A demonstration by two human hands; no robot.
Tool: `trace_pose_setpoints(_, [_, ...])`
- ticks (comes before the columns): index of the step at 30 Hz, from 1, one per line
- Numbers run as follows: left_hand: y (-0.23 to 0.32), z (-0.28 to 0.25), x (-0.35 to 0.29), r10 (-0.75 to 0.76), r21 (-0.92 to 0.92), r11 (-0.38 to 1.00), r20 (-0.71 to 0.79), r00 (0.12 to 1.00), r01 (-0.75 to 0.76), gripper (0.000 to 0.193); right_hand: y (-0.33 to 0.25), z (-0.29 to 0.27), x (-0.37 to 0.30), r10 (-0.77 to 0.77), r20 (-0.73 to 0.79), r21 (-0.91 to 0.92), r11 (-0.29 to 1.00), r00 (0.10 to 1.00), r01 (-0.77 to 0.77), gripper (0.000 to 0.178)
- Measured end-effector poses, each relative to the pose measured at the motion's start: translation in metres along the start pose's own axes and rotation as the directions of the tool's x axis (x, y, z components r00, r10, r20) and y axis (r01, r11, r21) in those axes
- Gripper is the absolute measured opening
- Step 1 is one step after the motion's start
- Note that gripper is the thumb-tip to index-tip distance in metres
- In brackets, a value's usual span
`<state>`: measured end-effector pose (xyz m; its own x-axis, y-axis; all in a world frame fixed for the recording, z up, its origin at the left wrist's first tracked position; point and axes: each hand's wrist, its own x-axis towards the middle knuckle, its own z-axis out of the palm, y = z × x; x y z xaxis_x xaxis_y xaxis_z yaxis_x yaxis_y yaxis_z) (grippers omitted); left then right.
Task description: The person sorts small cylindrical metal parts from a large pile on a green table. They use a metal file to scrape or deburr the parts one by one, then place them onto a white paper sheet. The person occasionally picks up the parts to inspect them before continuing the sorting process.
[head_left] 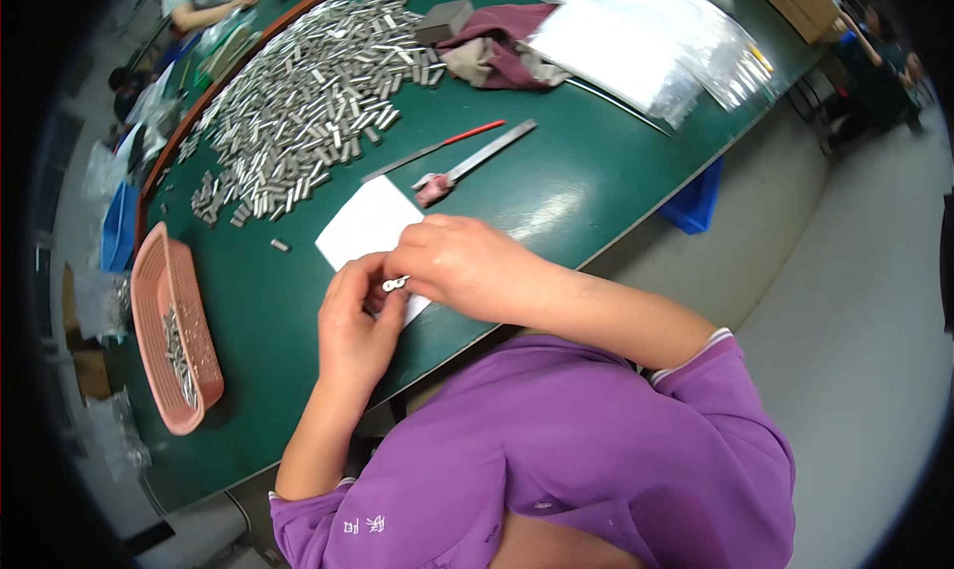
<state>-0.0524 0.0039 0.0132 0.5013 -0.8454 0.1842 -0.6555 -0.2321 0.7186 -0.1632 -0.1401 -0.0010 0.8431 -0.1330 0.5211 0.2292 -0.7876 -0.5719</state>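
Observation:
Between my two hands is a small silvery metal part (395, 284) whose visible end shows two round openings. My left hand (356, 309) has its thumb and fingers curled round one side of it. From the right, my right hand (449, 263) pinches at the same part, its fingertips partly hidden behind the knuckles. Under both hands lies a sheet of white paper (368, 221) on the green table (527, 206). Just beyond the paper are a file with a red handle (475, 132) and a flat metal bar with a cloth-wrapped end (492, 152).
A big heap of small metal pieces (308, 97) spreads over the far left, with one loose piece (280, 244) nearer. A pink basket (204, 340) holds more pieces. Maroon cloth (512, 37), a grey block (444, 20) and clear plastic bags (636, 52) lie at the back.

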Motion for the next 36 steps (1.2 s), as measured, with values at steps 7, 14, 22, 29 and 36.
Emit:
trace_pose_setpoints(7, [0.011, 0.001, 0.0, -0.001, 0.061, 0.998, -0.016, 1.0, 0.002, 0.033, -0.001, 0.006, 0.001, 0.013, -0.019, -0.093, 0.996, 1.0, -0.015, 0.015])
trace_pose_setpoints(14, [0.008, 0.002, -0.001, -0.036, 0.134, 0.99, 0.029, 0.999, 0.032, 0.033, -0.008, 0.001, -0.001, 0.028, 0.023, -0.122, 0.992, 0.999, -0.025, 0.011])
trace_pose_setpoints(22, [0.0, -0.008, 0.011, 0.044, -0.007, 0.999, 0.083, 0.996, -0.043, 0.024, 0.001, -0.007, 0.0, 0.15, -0.078, 0.006, 0.989, 0.986, -0.15, 0.017])
trace_pose_setpoints(29, [-0.015, -0.017, 0.015, -0.224, -0.85, 0.374, 0.307, 0.925, 0.372, 0.02, 0.008, -0.023, 0.0, 0.56, 0.26, 0.886, 0.185, 0.787, -0.424, 0.017])
trace_pose_setpoints(36, [-0.029, -0.01, 0.013, 0.015, -0.869, -0.105, 0.486, 0.874, 0.484, 0.025, 0.007, -0.009, 0.003, 0.465, 0.447, 0.894, -0.256, 0.764, -0.368, 0.034])
